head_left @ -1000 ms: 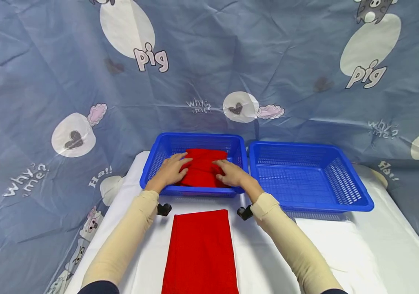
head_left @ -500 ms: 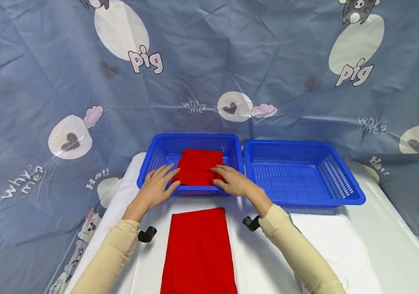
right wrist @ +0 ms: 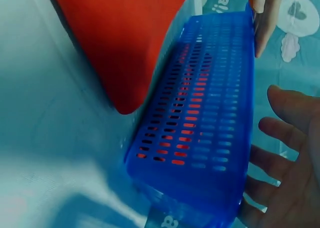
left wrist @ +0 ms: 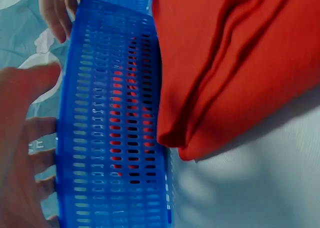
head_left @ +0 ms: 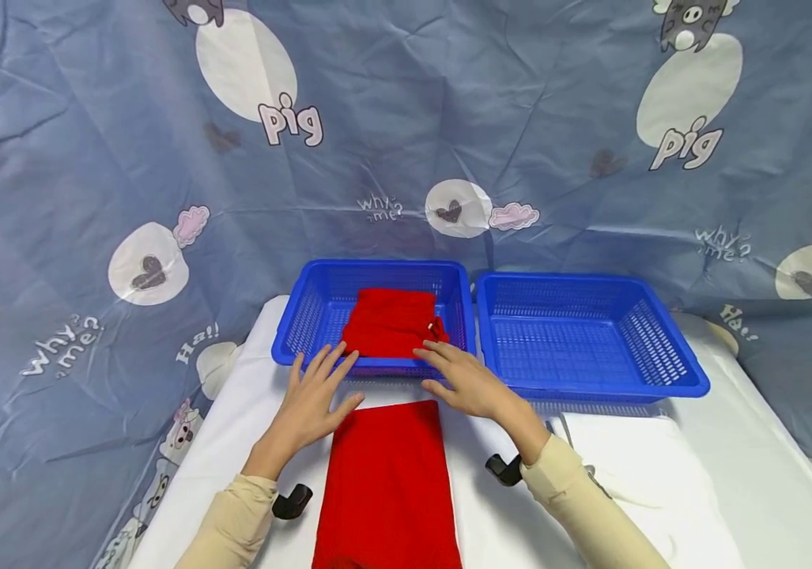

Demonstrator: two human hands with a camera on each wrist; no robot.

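A folded red cloth (head_left: 393,320) lies in the left blue basket (head_left: 386,269), with a small white spot at its right edge. My left hand (head_left: 311,407), fingers spread, hovers at the basket's front left rim and holds nothing. Near the front right rim is my right hand (head_left: 468,383), its fingers extended and holding nothing. A second red cloth (head_left: 387,482) lies flat on the white table in front of the basket; its layered edges (left wrist: 220,73) show in the left wrist view. Through the slots of the basket wall (right wrist: 200,98), red fabric shows in the right wrist view.
A second blue basket (head_left: 562,340) with nothing in it stands to the right. White folded fabric (head_left: 640,466) lies in front of it, partly behind my right forearm. A blue printed curtain (head_left: 349,158) hangs behind both baskets.
Both hands have drawn back toward me from the red cloth in the basket, the left first. The cloth stays in the basket and more of it is uncovered.
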